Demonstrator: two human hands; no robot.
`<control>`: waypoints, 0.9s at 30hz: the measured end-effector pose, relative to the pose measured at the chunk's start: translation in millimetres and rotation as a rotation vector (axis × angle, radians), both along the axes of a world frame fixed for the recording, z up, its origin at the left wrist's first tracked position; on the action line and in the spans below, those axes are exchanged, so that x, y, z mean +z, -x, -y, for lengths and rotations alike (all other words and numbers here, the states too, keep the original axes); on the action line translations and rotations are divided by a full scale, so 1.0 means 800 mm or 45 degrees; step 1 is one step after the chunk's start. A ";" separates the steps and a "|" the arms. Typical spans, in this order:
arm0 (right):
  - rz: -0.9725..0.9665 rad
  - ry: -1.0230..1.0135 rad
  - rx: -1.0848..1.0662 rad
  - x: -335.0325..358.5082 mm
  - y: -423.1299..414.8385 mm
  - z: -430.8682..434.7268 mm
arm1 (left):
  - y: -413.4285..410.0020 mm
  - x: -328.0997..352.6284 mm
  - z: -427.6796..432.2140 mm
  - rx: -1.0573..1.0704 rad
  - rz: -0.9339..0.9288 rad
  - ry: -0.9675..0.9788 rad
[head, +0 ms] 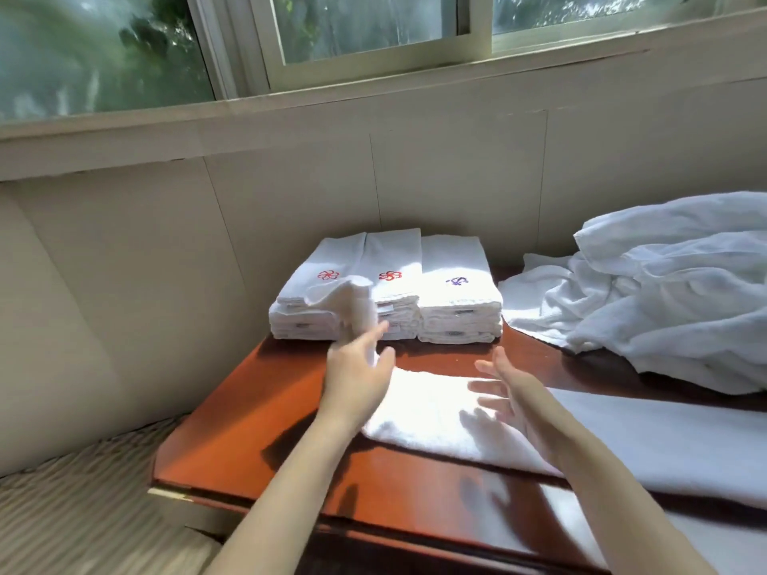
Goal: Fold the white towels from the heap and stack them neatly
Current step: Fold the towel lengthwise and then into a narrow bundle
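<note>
While an end of the long white terry towel [436, 421] on the red-brown wooden table [257, 429] is pinched by the left hand [357, 379], the right hand [510, 402] is spread open, empty. A fold is judged under way; next the end must be laid across. Folded white towel stacks [386, 300] crowd just beyond, the crumpled white heap [664, 292] far right.

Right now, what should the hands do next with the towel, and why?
Probably the left hand should carry the lifted end of the towel over onto the flat part, toward the open right hand. That end is held up while the rest lies flat on the table, so the fold looks half done.
</note>
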State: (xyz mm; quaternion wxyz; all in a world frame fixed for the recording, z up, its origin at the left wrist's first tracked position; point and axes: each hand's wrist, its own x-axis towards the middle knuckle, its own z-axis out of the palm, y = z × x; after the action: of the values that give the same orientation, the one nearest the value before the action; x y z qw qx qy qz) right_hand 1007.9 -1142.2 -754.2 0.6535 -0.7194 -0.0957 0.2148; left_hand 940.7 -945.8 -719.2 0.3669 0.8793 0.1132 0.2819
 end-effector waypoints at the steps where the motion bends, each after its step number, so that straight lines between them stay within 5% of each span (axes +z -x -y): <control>1: -0.204 -0.198 -0.032 0.005 -0.005 0.011 | 0.004 0.003 0.025 -0.263 -0.043 -0.124; 3: -0.476 -0.446 -0.031 0.009 -0.013 0.035 | 0.012 0.003 0.068 -0.716 -0.258 -0.286; 6: -0.648 -0.572 -0.105 0.003 -0.012 0.052 | 0.017 -0.007 0.089 -0.906 -0.489 -0.299; 10: -0.226 -0.056 -0.523 -0.011 -0.023 0.053 | 0.013 -0.017 0.076 -0.766 -0.423 -0.243; 13: -0.020 0.175 -0.486 -0.012 -0.035 0.066 | 0.009 -0.027 0.062 -0.648 -0.393 -0.256; 16: 0.044 0.244 -0.428 -0.007 -0.040 0.094 | -0.005 -0.038 0.059 -0.421 -0.400 -0.354; 21: 0.147 0.345 -0.665 0.017 -0.046 0.212 | -0.041 -0.041 0.092 -0.361 -0.635 -0.170; 27: 0.079 0.951 -0.825 0.005 -0.032 0.323 | -0.086 -0.047 0.158 -0.504 -0.862 -0.010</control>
State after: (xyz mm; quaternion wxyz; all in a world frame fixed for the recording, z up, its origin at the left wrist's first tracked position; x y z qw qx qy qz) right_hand 1033.2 -1400.7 -750.2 0.3809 -0.9034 0.1971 -0.0012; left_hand 1009.2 -1072.0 -756.9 0.3528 0.9287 0.0549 -0.0999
